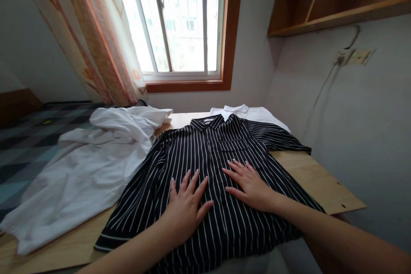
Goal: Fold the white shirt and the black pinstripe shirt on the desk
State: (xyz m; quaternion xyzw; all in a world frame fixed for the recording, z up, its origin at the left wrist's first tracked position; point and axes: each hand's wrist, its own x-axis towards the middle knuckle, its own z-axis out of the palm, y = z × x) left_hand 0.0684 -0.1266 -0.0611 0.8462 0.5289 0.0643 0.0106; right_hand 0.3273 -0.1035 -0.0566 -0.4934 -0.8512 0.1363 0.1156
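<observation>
A black shirt with white stripes (215, 227) lies spread face up on a wooden board, its collar toward the window. Both my hands rest on its front with fingers spread. My left hand (186, 212) lies flat on the left half of the shirt's body. On the other side of the button line, my right hand (248, 186) is laid flat below the chest pocket. The sleeves reach out to either side, the left one down to the near edge of the board. The lower hem hangs partly over the front edge.
Crumpled white cloth (96, 158) lies to the left, partly over a checked bedspread (38, 137). A folded white shirt (260, 114) sits behind the collar. The wooden board (324, 182) ends near the right wall, below a shelf (340, 13) and a socket with a cord (345, 57).
</observation>
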